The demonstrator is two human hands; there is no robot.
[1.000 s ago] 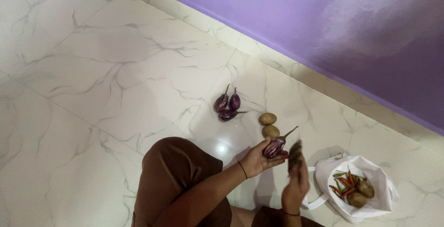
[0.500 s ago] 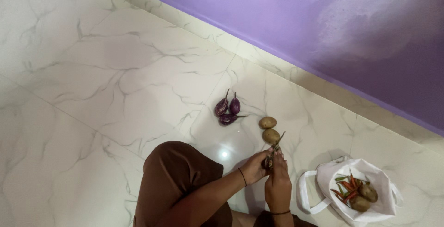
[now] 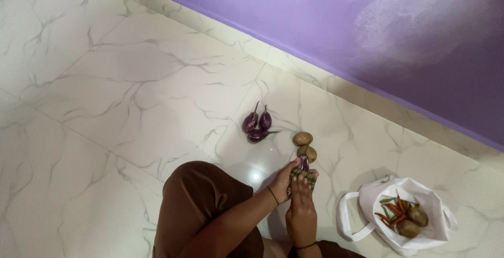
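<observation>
Status from the floor: three small purple eggplants point(image 3: 256, 125) with thin stems are already laid out together on the white marble-look floor tile point(image 3: 131, 95). Two brown potatoes point(image 3: 305, 146) sit just beside them, touching each other, nearer to me. My read is that the sorting is partway through.

Not yet out: the white cloth bag point(image 3: 420, 237) to my right, mouth open, holds at least two more brown potatoes plus a bunch of red and green chillies point(image 3: 392, 209). It lies well apart from the laid-out groups.

In hand: one more small purple eggplant point(image 3: 304, 164), held low over the tile, just below the nearer potato and close to touching it; can't tell whether it does.

My left hand point(image 3: 286, 180) has its fingers curled in around the eggplant from the left side. My right hand point(image 3: 302, 205) comes up from below, fingers point(image 3: 307, 179) closed over the eggplant's green cap end. Both hands are closed snug on it, no visible gap. Only a strip of purple skin shows between them, so exact finger placement is hidden.

A black band sits on each wrist. My knee in brown fabric point(image 3: 202, 205) is to the left of the hands.
</observation>
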